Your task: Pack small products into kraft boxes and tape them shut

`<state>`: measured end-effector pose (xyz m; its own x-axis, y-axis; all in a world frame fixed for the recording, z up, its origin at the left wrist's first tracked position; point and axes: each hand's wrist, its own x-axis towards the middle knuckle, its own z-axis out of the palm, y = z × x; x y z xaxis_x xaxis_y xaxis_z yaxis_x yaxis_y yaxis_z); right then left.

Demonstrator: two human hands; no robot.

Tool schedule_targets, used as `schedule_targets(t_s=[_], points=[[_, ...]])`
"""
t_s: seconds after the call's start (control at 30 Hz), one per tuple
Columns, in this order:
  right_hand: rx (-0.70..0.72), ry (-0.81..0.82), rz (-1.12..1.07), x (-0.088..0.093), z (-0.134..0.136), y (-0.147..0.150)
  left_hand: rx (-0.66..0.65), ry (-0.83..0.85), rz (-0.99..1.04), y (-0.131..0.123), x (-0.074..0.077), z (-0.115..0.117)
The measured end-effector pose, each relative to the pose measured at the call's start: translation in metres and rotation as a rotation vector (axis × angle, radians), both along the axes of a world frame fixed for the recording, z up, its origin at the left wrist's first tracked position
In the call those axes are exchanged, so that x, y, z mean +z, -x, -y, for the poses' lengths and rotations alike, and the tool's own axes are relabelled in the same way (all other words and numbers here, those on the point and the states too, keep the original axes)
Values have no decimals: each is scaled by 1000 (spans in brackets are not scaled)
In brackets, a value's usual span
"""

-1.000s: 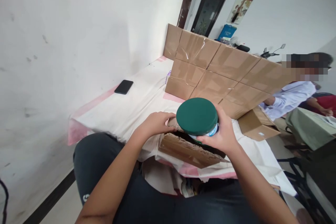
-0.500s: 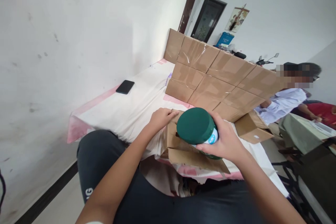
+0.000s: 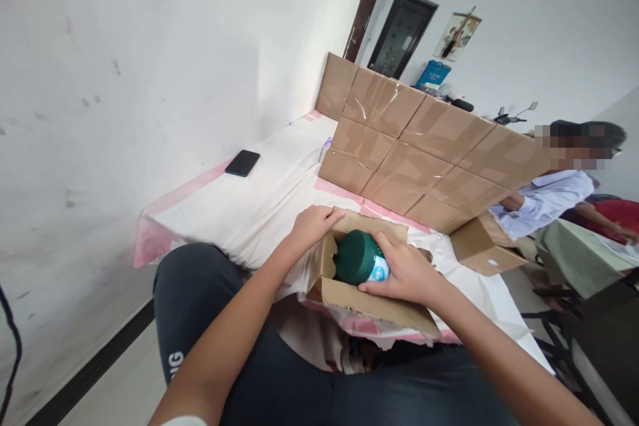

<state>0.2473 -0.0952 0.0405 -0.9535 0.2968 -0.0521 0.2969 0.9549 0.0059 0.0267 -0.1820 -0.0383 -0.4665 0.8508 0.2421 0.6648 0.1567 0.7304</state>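
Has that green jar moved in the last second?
Yes: measured against the cardboard wall, the green jar has moved lower in view, now tilted inside the open box.

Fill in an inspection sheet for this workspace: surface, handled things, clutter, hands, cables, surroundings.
Surface: white cloth with pink edging, wrinkled.
Handled things: green-lidded jar, tilted in the opening of an open cardboard box; depth inside unclear.
Clutter: black phone-like slab near the wall; another cardboard box to the right.
Hands: right hand grips the jar; left hand at the box's far-left corner, grip unclear.
Cables: dark cord-like line at the lower-left picture edge.
Surroundings: taped cardboard partition; beyond it, a door and a pale-sleeved person.
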Motion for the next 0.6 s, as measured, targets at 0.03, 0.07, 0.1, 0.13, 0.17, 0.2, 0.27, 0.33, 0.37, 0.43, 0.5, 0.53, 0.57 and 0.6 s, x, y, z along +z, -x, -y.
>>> schedule_targets(t_s=[0.03, 0.07, 0.1, 0.13, 0.17, 0.2, 0.27, 0.33, 0.37, 0.43, 0.5, 0.53, 0.57, 0.6], points=[[2, -4, 6, -1, 0, 0, -1, 0, 3, 0, 0, 0], [2, -10, 14, -1, 0, 0, -1, 4, 8, 0, -1, -1], [4, -16, 23, -1, 0, 0, -1, 8, 13, 0, -1, -1], [7, -23, 31, -1, 0, 1, -2, 11, 16, 1, -1, -1], [14, -30, 36, -1, 0, 1, -3, 11, 18, 1, -2, -2], [25, -37, 40, -1, 1, 1, -4, 10, 17, 1, -2, -2], [59, -54, 44, -4, 1, 2, 2, 10, 8, 1, -3, -3], [105, -72, 54, -7, 1, 2, 13, 20, 2, 1, -4, -3], [124, -81, 58, -9, 1, 3, 14, 22, -1, 1, -5, -3], [141, -93, 66, -12, 1, 4, 11, 17, -6, 1, -5, -3], [151, -88, 87, -15, 1, 5, 8, 16, -9, 1, -5, -3], [158, -80, 104, -15, 1, 5, 10, 21, -9, 1, -4, -3], [167, -70, 123, -15, 1, 5, 12, 26, -6, 1, -4, -3], [175, -61, 139, -15, 0, 6, 13, 32, -2, 0, -3, -2]])
